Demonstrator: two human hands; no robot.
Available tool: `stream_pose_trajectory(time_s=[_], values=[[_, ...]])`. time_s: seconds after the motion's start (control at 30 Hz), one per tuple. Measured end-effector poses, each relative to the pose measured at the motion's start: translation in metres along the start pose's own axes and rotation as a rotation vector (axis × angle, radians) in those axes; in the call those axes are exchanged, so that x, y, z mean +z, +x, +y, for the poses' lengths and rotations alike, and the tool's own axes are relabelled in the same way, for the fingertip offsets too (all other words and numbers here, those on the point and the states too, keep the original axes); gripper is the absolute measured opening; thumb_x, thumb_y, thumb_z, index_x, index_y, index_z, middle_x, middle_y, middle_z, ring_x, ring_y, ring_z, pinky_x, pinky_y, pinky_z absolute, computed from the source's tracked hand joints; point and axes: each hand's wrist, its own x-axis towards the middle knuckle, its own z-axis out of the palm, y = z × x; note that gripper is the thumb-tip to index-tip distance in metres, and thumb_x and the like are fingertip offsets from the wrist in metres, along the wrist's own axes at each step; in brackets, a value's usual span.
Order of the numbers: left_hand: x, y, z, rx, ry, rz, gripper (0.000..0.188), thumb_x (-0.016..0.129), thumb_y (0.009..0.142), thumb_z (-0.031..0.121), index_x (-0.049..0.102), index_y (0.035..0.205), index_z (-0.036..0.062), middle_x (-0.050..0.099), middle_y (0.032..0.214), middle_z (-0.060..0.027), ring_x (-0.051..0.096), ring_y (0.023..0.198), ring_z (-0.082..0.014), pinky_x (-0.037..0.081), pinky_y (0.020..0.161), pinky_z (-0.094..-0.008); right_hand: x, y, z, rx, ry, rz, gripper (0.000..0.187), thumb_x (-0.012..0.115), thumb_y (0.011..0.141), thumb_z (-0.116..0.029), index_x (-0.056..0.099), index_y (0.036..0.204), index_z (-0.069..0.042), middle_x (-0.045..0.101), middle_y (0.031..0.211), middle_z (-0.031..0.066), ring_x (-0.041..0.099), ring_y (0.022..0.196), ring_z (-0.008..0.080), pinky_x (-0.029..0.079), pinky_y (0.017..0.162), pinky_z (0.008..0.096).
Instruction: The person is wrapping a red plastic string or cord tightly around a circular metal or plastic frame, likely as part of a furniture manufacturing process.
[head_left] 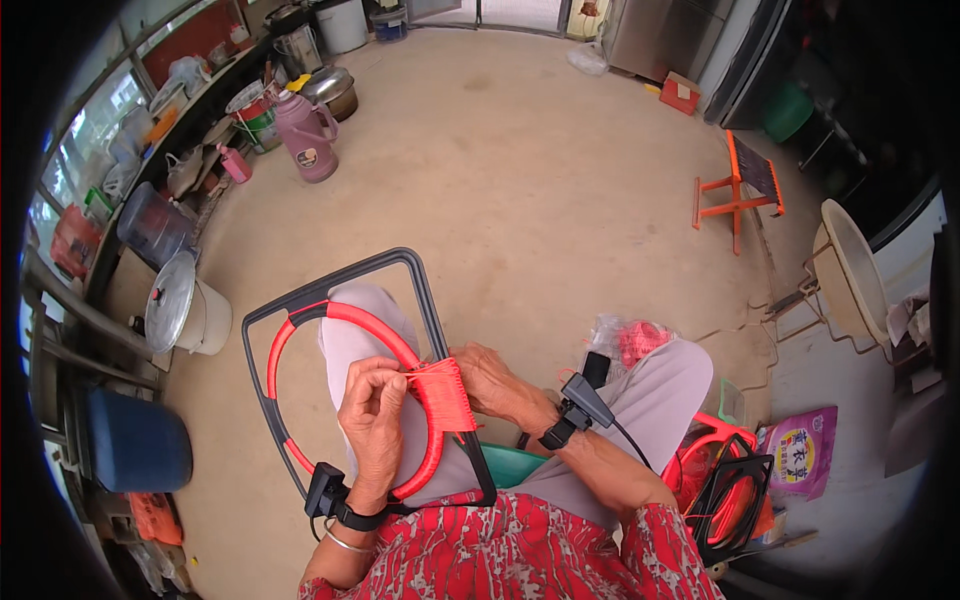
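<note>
Across my lap lies a black rounded rectangular frame with a red and black ring inside it. On the right side, a band of red cord is wound in close rows between ring and frame. My left hand is closed in a pinch on a strand of the red cord at the band's upper left. My right hand grips the frame's right side beside the band; its fingertips are partly hidden behind the frame. Each wrist carries a black strap with a small black device.
At my right lie more red rings and a black frame, next to a purple bag. By my right knee is a bundle of red cord. A lidded white bucket, a pink thermos and an orange folding stool stand around.
</note>
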Motion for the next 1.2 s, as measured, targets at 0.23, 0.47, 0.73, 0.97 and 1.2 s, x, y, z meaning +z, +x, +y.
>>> stream_pose_trajectory(time_s=[0.23,0.47,0.73,0.97,1.2], values=[[-0.009,-0.003,-0.004,0.142,0.216,-0.056,0.004,0.063,0.088,0.001,0.061,0.086,-0.0015,0.055,0.107,-0.0074,0.055,0.092,-0.0122,0.046,0.078,-0.0241,-0.002,0.017,-0.008,-0.095,0.068,0.150,0.033,0.069,0.079,-0.019,0.064,0.109,-0.006,0.061,0.079,0.0178,0.056,0.071,0.0396,0.047,0.064,0.0462],[-0.003,0.000,-0.007,-0.014,-0.119,0.114,0.006,0.063,0.088,0.003,0.058,0.088,-0.0007,0.055,0.110,-0.0089,0.056,0.087,-0.0127,0.047,0.075,-0.0253,0.003,0.019,-0.016,-0.150,0.103,0.257,0.022,0.069,0.077,-0.021,0.058,0.079,-0.002,0.055,0.067,0.0173,0.054,0.063,0.0386,0.043,0.055,0.0450],[-0.007,-0.002,0.008,-0.027,0.130,0.021,0.015,0.062,0.093,0.015,0.056,0.086,0.0020,0.053,0.123,-0.0137,0.052,0.105,-0.0166,0.043,0.090,-0.0303,0.001,0.035,-0.021,-0.124,0.067,0.304,0.025,0.067,0.077,-0.022,0.057,0.085,-0.001,0.052,0.083,0.0175,0.051,0.080,0.0360,0.042,0.075,0.0448],[-0.006,0.001,0.005,0.035,0.008,0.092,0.011,0.060,0.093,0.007,0.055,0.087,0.0000,0.055,0.116,-0.0114,0.054,0.089,-0.0133,0.044,0.082,-0.0274,0.009,0.037,-0.028,-0.344,0.166,0.339,0.057,0.068,0.078,-0.016,0.049,0.129,-0.002,0.055,0.108,0.0214,0.054,0.095,0.0411,0.044,0.088,0.0466],[-0.006,-0.001,0.002,-0.084,-0.146,0.152,0.008,0.060,0.092,0.003,0.053,0.087,0.0025,0.053,0.100,-0.0018,0.049,0.083,-0.0080,0.042,0.077,-0.0222,-0.017,0.039,-0.054,-0.226,0.518,0.134,0.062,0.067,0.087,-0.015,0.040,0.142,-0.004,0.059,0.119,0.0146,0.059,0.105,0.0256,0.048,0.092,0.0363]])
